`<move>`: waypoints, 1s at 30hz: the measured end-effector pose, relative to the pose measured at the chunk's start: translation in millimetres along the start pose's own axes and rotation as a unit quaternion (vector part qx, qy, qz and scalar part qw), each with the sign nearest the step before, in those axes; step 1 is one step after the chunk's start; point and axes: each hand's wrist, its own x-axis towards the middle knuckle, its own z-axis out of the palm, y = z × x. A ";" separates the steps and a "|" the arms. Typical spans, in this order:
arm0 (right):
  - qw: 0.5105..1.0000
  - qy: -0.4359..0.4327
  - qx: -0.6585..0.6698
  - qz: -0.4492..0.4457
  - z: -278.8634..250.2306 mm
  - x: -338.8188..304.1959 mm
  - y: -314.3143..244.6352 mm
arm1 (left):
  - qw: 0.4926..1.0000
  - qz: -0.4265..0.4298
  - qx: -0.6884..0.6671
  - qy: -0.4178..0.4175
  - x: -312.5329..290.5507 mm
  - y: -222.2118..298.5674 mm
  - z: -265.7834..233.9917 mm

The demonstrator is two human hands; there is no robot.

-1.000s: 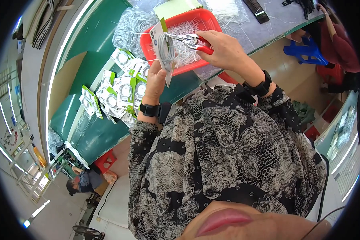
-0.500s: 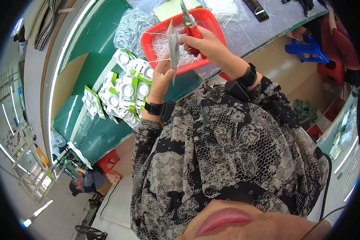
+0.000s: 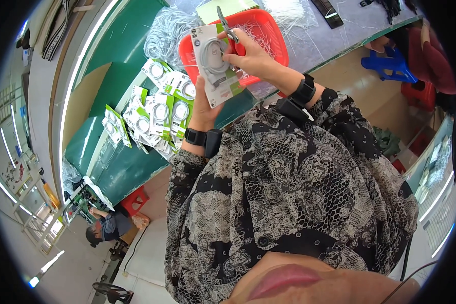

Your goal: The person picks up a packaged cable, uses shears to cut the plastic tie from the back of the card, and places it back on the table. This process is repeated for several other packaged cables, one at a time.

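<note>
My left hand (image 3: 202,105) grips the lower left edge of a white and green packaging card (image 3: 223,93). The card's front faces up, and a coiled grey-white cable (image 3: 206,62) is fastened on it. In my right hand (image 3: 256,57) are red-handled cutting pliers (image 3: 239,49), jaws pointing up and away, while its fingertips touch the card beside the coil. A thin white strip sticks out at the card's left side. Beneath both hands stands a red plastic basket (image 3: 285,48) with thin white plastic scraps (image 3: 262,38) inside.
Left of my left hand lies a pile of carded cables (image 3: 159,114) on the green tabletop (image 3: 121,169). Loose grey cable coils (image 3: 169,33) sit behind it. White strips (image 3: 289,12) and a dark flat object (image 3: 327,12) are at the back. Another person (image 3: 109,227) sits far left.
The card has turned from edge-on to show its front with the coil. My right hand has shifted slightly left, with the pliers tilting left and its fingers against the card.
</note>
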 end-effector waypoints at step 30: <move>0.753 0.044 -0.649 -0.102 -62.8 -1.5 28.7 | 0.376 0.277 0.872 0.147 15.8 27.2 -11.4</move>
